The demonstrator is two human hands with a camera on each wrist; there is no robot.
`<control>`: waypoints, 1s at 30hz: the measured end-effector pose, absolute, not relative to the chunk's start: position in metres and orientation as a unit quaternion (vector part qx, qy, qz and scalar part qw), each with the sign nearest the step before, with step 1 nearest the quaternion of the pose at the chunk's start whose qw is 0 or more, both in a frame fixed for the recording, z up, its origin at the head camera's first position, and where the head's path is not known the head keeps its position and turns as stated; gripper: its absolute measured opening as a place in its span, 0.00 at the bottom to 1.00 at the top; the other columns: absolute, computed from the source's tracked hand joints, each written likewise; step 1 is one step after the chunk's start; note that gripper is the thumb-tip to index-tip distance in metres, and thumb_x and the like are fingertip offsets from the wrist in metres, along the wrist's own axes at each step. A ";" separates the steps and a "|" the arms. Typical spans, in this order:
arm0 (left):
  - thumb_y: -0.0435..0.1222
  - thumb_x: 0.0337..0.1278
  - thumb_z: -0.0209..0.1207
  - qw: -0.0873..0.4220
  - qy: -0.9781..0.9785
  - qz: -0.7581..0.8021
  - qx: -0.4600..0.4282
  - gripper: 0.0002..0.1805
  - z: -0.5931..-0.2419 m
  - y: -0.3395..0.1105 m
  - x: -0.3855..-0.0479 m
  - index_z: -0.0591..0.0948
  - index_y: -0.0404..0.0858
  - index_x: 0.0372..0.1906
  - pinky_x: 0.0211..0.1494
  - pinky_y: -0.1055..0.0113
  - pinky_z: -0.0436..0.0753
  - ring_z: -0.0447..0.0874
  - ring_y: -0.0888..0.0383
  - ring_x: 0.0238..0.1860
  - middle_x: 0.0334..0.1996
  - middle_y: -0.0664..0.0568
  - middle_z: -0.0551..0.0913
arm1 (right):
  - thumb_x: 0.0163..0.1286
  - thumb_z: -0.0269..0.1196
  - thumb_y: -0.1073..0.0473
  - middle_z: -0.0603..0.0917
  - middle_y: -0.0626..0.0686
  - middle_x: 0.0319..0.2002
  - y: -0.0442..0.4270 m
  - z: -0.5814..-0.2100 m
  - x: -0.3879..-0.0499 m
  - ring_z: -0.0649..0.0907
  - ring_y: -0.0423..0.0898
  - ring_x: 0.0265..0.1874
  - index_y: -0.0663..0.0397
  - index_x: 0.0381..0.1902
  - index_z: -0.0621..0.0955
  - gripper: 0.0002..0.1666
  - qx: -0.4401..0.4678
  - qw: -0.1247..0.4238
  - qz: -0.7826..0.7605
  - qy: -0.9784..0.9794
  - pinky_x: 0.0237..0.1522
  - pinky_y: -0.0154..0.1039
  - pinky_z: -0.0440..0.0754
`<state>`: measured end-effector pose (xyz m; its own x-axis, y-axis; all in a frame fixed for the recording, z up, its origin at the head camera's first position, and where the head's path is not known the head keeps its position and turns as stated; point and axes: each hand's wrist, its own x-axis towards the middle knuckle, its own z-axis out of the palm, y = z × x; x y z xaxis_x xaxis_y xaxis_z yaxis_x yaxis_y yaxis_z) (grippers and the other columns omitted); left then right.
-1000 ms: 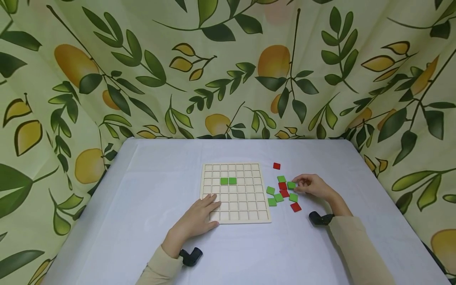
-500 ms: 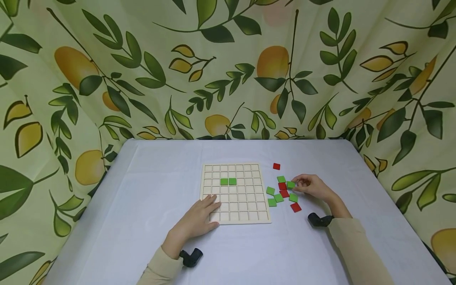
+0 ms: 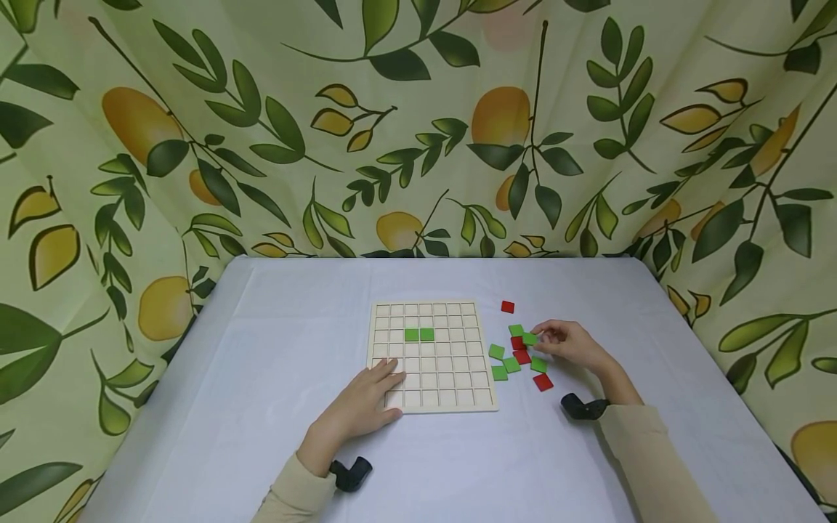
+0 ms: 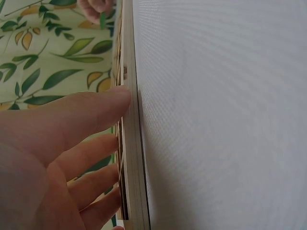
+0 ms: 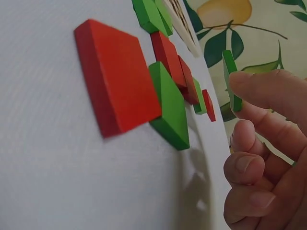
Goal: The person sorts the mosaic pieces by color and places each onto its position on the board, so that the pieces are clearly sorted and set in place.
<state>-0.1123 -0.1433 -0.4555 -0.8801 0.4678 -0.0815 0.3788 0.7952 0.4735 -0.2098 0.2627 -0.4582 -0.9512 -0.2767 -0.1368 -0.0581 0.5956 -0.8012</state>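
A pale wooden grid board (image 3: pixel 451 359) is laid flat at the centre of the head frame; two green tiles (image 3: pixel 426 335) are set side by side in its third row from the top. One thin square green tile (image 5: pixel 231 79) is held raised, upper right of the right-wrist frame. Five loose green tiles (image 3: pixel 511 365) and four red tiles (image 3: pixel 543 382) are scattered right of centre, head frame.

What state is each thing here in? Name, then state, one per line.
Left hand: resting on the grid board.
Right hand: pinching a green tile.
That green tile: lifted off the table.
Grid board: lying flat, partly filled.
Two green tiles: set in board cells.
Other green tiles: lying loose.
Red tiles: lying loose.
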 end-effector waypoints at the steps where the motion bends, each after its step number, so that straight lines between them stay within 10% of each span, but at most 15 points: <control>1: 0.42 0.56 0.63 0.098 0.942 0.228 0.224 0.32 -0.456 -0.143 -0.112 0.71 0.38 0.67 0.77 0.45 0.62 0.58 0.42 0.76 0.73 0.42 0.63 | 0.62 0.66 0.61 0.75 0.53 0.29 0.262 -0.458 -0.210 0.72 0.39 0.27 0.68 0.50 0.78 0.21 -0.094 0.123 -0.438 0.885 0.26 0.25 0.75; 30: 0.42 0.55 0.63 0.097 0.940 0.238 0.222 0.33 -0.455 -0.144 -0.112 0.71 0.38 0.67 0.77 0.44 0.61 0.58 0.42 0.76 0.73 0.42 0.63 | 0.62 0.65 0.62 0.74 0.51 0.28 0.235 -0.457 -0.212 0.73 0.40 0.27 0.66 0.49 0.78 0.19 -0.103 0.103 -0.435 0.889 0.25 0.26 0.75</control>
<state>-0.1118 -0.1437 -0.4553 -0.8822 0.4645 -0.0769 0.3720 0.7878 0.4910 -0.2122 0.2345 -0.4574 -0.9579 -0.2716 -0.0936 -0.0929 0.6013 -0.7936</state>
